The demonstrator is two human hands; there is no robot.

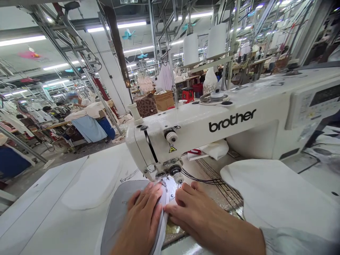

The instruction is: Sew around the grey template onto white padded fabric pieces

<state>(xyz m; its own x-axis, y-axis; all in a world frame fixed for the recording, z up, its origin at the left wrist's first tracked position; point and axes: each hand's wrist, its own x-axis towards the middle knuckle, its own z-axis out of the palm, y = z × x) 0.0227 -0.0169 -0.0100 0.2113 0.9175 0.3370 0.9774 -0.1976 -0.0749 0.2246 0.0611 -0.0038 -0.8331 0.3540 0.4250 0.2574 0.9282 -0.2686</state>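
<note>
Two flat open hands, left hand (142, 221) and right hand (198, 212), on one grey fabric piece (117, 216) under one sewing machine (212, 124).

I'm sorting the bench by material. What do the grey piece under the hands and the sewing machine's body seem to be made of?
Grey piece: looks like soft woven fabric, matte; it lies flat and curves limply under the left hand and right hand. Sewing machine: probably painted metal or hard plastic, smooth off-white with a slight sheen and a printed logo.
</note>
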